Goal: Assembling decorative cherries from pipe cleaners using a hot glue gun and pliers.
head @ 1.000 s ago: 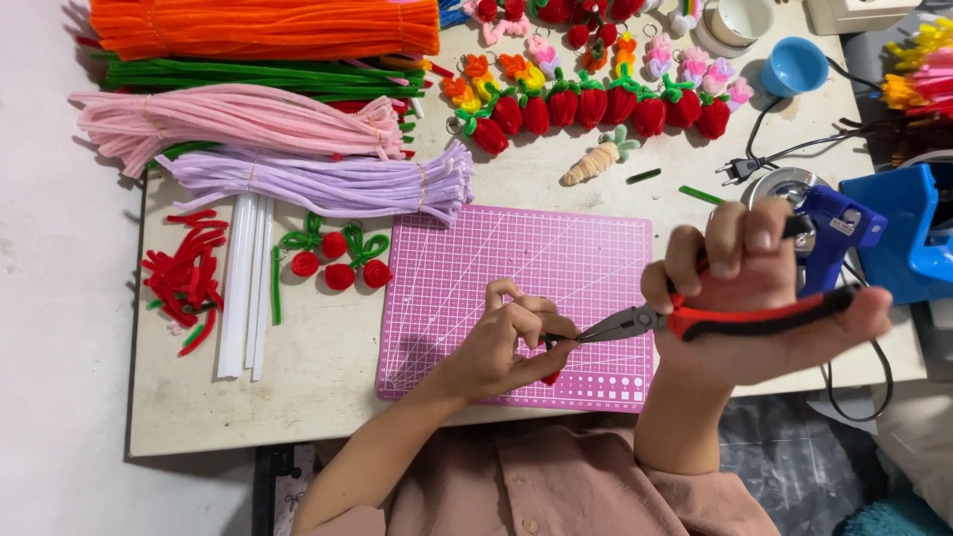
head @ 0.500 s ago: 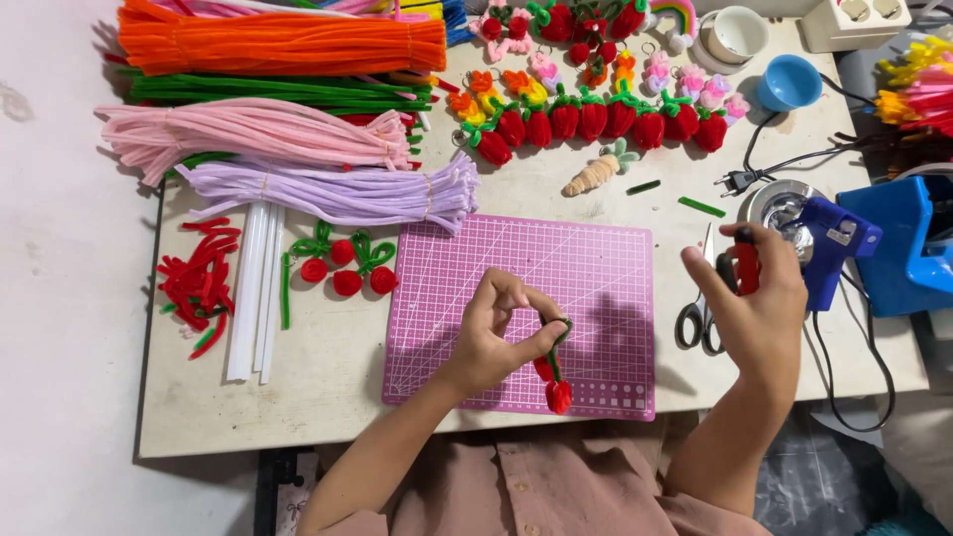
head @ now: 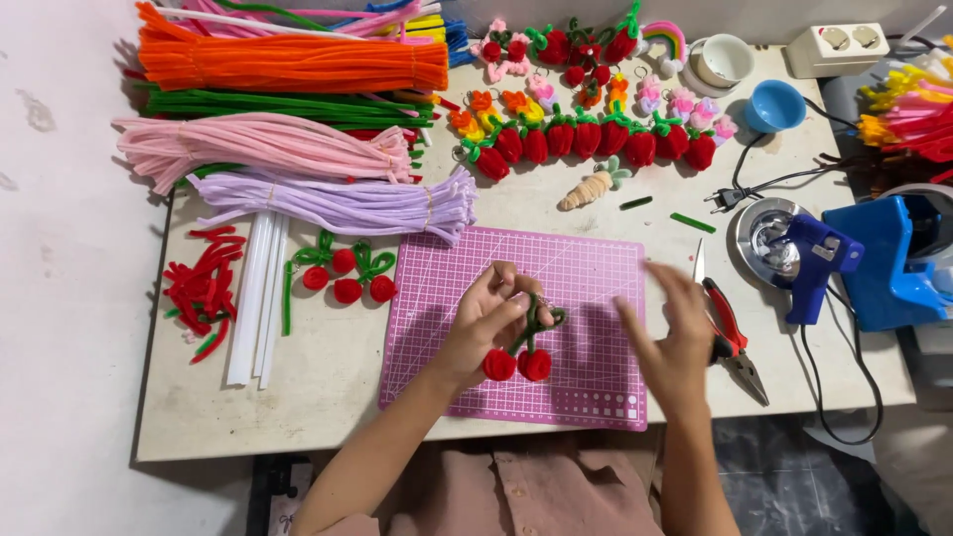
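Fabric of a dusty-pink garment is seen at the near edge, below the table. Left hand is held over the pink cutting mat, its fingers closed in a pinch on the dark green stem of a pipe-cleaner cherry pair; the two red balls hang just below the fingertips, side by side and touching, above the mat's near half. Right hand is blurred, fingers spread open and holding nothing, poised over the mat's right edge, near the cherries but apart from them. Red-handled scissors are laid on the table just right of that hand, blades pointing away from the person. Further left, two finished cherry pairs lie beside white sticks and a scatter of short red pieces. Right of the scissors, a blue glue gun is rested against a round metal dish, with a blue tape dispenser beyond. Mid-table, a small carrot figure and a row of red strawberry figures are set out. Bundled stems in lilac, pink, green and orange are stacked toward the far left; a blue bowl and a white cup stand at the far right.
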